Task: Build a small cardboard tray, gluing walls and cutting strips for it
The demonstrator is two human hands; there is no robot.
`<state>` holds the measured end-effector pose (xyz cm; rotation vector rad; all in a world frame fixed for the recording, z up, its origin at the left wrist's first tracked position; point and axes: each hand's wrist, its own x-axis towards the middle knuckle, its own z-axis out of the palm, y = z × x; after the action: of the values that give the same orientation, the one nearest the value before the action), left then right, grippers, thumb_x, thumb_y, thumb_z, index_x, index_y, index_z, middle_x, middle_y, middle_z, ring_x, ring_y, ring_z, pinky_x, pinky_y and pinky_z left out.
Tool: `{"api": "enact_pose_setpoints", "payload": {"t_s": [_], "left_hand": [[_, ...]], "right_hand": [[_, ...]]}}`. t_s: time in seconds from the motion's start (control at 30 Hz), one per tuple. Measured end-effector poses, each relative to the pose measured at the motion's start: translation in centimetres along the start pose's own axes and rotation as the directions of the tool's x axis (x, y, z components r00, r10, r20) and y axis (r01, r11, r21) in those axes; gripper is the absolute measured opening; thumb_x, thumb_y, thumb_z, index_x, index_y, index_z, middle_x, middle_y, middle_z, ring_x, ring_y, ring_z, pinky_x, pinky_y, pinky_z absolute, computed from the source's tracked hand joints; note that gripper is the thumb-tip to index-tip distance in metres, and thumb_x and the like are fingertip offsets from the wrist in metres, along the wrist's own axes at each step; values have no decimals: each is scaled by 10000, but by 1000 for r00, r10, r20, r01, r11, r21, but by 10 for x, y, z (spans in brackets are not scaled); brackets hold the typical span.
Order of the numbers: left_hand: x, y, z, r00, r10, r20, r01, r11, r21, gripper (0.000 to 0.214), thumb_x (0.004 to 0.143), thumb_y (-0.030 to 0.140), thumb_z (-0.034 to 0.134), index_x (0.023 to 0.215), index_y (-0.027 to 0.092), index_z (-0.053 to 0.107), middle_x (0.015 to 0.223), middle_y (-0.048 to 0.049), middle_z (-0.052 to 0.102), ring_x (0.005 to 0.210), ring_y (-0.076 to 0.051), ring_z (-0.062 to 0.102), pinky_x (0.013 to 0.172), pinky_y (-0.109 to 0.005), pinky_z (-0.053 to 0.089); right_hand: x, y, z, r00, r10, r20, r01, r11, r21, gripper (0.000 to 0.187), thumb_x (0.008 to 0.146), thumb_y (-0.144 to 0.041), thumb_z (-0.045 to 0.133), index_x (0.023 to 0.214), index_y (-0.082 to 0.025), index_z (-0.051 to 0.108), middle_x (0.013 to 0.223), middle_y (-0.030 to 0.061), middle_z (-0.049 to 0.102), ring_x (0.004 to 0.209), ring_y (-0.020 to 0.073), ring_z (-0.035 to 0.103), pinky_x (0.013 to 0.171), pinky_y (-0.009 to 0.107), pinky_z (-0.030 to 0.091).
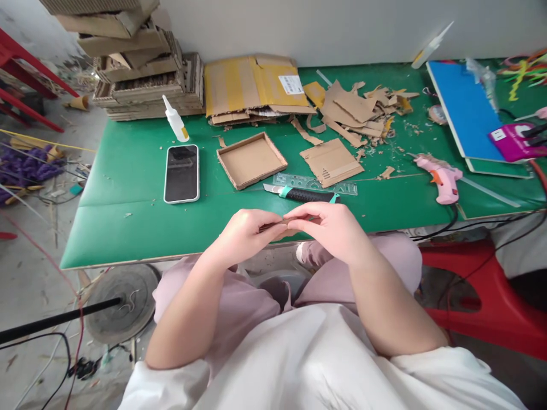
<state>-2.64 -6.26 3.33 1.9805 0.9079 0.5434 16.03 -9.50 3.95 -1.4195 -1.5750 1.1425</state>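
Observation:
My left hand (252,232) and my right hand (327,223) meet over the table's front edge, fingertips pinched together. Between them is a thin brown piece of cardboard (280,222), mostly hidden by the fingers. Just beyond my hands lies a black and teal utility knife (304,195) with its blade out, on a clear green ruler (346,187). Farther back are a shallow cardboard tray (252,159) and a flat cardboard square (331,162). A phone (182,173) and a white glue bottle (175,122) are to the left.
Cardboard boxes (141,74) are stacked at the back left, beside a yellow-taped carton (252,85). Torn cardboard scraps (359,111) lie at the back. To the right are a pink glue gun (444,181) with a cable, a blue board (465,108) and a red stool (478,290).

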Motion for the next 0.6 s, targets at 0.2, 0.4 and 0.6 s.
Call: {"api": "enact_pose_setpoints", "payload": {"t_s": [0.2, 0.4, 0.6], "left_hand": [[0, -1, -1, 997, -63, 47, 66, 996, -55, 280, 857, 371, 525, 791, 160, 696, 605, 29, 586, 548, -69, 423, 512, -182, 322], [1, -4, 1, 999, -50, 19, 52, 992, -119, 298, 837, 388, 547, 750, 154, 709, 593, 12, 602, 540, -72, 434, 496, -177, 337], [0, -3, -1, 994, -109, 5, 107, 960, -261, 328, 810, 417, 575, 744, 130, 720, 555, 9, 552, 517, -71, 398, 461, -187, 310]], "right_hand": [[1, 3, -1, 998, 4, 63, -3, 1000, -17, 99, 767, -250, 648, 819, -248, 732, 821, -12, 727, 758, 154, 672, 725, 290, 546], [0, 2, 6, 1000, 2, -4, -2, 998, 66, 34, 733, -241, 675, 735, -220, 701, 731, -13, 701, 677, 138, 644, 658, 268, 534], [-4, -4, 9, 984, -161, -80, 158, 986, -45, 64, 786, -203, 632, 736, -216, 670, 734, -8, 679, 682, 126, 615, 613, 238, 512]]}}
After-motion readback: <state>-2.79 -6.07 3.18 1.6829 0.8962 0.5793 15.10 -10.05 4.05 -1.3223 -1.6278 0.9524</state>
